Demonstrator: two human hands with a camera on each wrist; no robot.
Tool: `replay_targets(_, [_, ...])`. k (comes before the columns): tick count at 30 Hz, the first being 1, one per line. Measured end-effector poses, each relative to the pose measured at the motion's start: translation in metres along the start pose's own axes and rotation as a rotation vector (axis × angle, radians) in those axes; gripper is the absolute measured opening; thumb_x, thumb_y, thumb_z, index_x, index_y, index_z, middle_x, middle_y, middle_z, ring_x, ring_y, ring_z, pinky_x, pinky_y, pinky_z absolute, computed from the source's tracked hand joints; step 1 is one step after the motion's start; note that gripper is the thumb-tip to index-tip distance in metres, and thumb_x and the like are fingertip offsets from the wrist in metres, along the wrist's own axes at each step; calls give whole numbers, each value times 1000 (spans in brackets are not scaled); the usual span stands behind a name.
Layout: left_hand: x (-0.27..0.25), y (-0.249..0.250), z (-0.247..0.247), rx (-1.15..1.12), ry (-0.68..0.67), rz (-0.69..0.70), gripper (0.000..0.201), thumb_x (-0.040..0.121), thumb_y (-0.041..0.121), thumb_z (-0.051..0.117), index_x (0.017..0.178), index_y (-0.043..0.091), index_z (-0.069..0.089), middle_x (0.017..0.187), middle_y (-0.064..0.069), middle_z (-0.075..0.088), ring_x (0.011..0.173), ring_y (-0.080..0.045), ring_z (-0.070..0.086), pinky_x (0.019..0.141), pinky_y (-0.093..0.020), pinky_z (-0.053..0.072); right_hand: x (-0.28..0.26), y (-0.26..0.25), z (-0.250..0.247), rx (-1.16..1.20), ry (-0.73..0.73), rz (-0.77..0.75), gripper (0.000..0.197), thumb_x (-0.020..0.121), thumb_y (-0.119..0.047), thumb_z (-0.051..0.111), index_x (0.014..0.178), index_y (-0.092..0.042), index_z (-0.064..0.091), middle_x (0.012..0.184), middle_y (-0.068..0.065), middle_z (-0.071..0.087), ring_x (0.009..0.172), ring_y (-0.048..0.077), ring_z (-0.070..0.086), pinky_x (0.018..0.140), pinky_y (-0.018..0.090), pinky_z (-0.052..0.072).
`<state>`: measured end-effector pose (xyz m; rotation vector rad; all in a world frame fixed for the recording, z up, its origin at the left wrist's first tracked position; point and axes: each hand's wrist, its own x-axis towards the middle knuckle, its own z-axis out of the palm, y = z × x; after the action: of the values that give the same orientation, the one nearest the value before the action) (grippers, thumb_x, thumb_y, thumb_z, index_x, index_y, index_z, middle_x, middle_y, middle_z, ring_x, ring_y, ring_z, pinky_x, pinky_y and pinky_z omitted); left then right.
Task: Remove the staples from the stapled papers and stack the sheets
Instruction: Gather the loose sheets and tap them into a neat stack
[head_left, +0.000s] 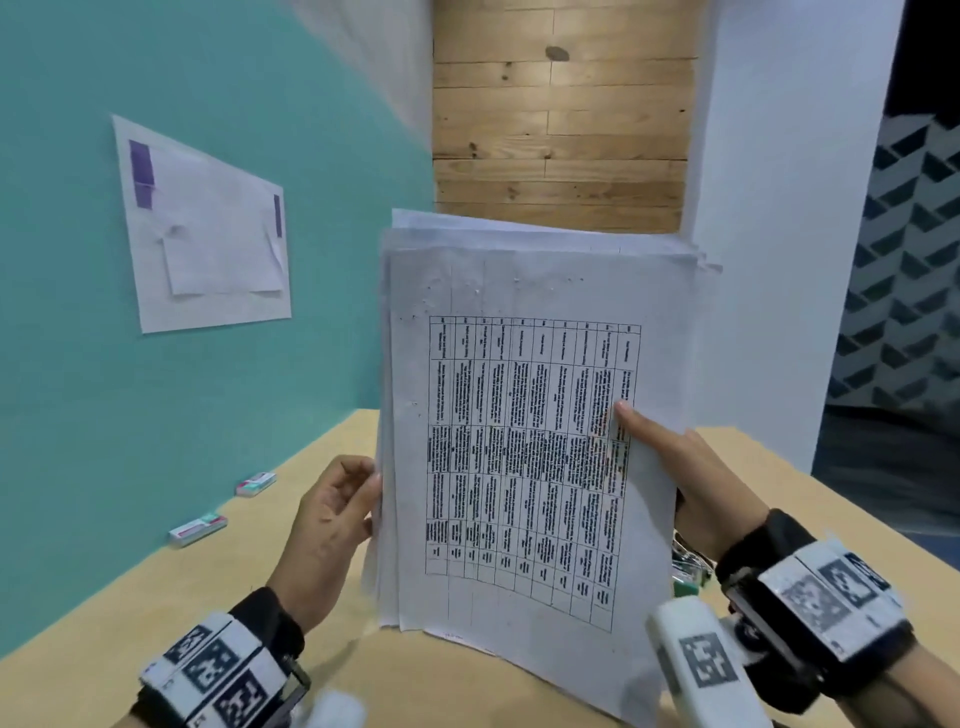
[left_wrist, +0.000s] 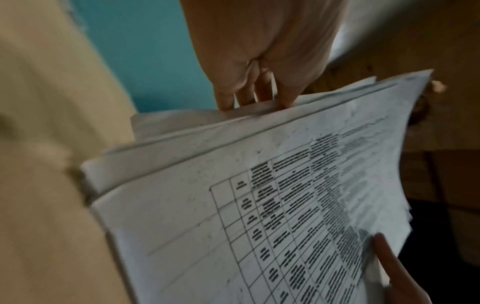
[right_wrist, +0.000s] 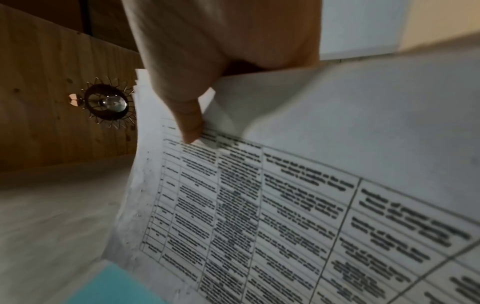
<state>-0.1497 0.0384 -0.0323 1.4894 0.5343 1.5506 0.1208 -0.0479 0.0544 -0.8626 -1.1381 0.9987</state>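
I hold a stack of printed papers (head_left: 530, 441) upright above the tan table (head_left: 130, 613), its top sheet showing a black table of text. My left hand (head_left: 337, 504) is at the stack's left edge, fingers curled and pinching it; in the left wrist view its fingertips (left_wrist: 226, 105) sit on the edge of the sheets (left_wrist: 259, 205). My right hand (head_left: 691, 483) grips the right edge, thumb flat on the front page and the other fingers hidden behind. The right wrist view shows that thumb (right_wrist: 189, 127) pressing on the print (right_wrist: 285, 205). Small holes dot the top margin; I see no staple.
Two small staple boxes (head_left: 254, 483) (head_left: 197, 530) lie on the table by the teal wall. A white sheet (head_left: 208, 234) is taped to that wall. Small green items (head_left: 688, 579) peek out behind the stack's right edge. A wood panel and white pillar stand behind.
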Motion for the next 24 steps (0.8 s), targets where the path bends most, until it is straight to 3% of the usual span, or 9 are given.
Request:
replay_targets(2, [-5,-6,1,-9,-21,-91,46,57,55,78,75,18,57,79,-2,61,73,-12,61,70,-29,53,0,4,2,-54,-1,19,65,62,-45,73,117,-13,62,98,0,74,83,14,71,63,22,56])
replay_targets(6, [-4,-9,-3,-34,-48,-188,14,90,15,51,79,7,51,78,-12,63,69,-19,59,72,-37,45,4,5,5,-109,23,-37,49,73,-30,65,118,-12,61,101,-1,73,80,7,71,62,16,54])
replay_targets(9, [4,10,-2,5,-66,-89,74,74,65,55,110,1,50,104,-18,64,89,-24,62,76,-37,51,5,6,7,-135,19,-70,33,79,-23,63,110,-13,62,92,-9,72,70,-4,67,57,8,49])
replay_targets(11, [7,32,15,60,-50,60,99,53,87,53,113,9,47,108,-6,61,94,-13,61,74,-24,52,7,10,7,-152,47,-85,26,82,-21,63,107,-13,61,76,-17,69,57,-8,63,51,6,45])
replay_targets(13, [12,58,34,31,-56,219,111,46,85,58,125,10,37,114,4,60,98,-5,63,76,-20,53,9,12,7,-175,86,-113,14,85,-20,64,95,-11,62,55,-16,64,46,-8,56,45,5,40])
replay_targets(16, [24,78,48,90,4,357,109,48,77,67,130,15,31,115,9,63,109,-13,61,92,-39,51,10,16,7,-215,141,-160,10,86,-17,64,80,-10,62,43,-14,59,38,-7,52,41,5,36])
replay_targets(18, [28,84,51,155,39,434,104,47,82,63,128,23,33,113,10,64,107,-17,61,88,-44,51,10,16,9,-216,167,-182,17,87,-15,63,71,-12,58,39,-15,56,36,-7,51,41,6,35])
replay_targets(21, [25,84,52,160,-6,482,108,51,89,49,126,13,29,110,19,65,98,-2,62,79,-32,54,12,16,11,-218,168,-174,25,88,-15,63,65,-9,52,37,-15,51,34,-5,48,39,5,34])
replay_targets(24, [18,77,43,208,-99,431,110,42,92,49,124,22,33,109,19,65,96,0,62,76,-25,53,17,17,9,-223,160,-184,34,85,-21,66,81,13,60,59,-3,61,51,8,55,55,17,44])
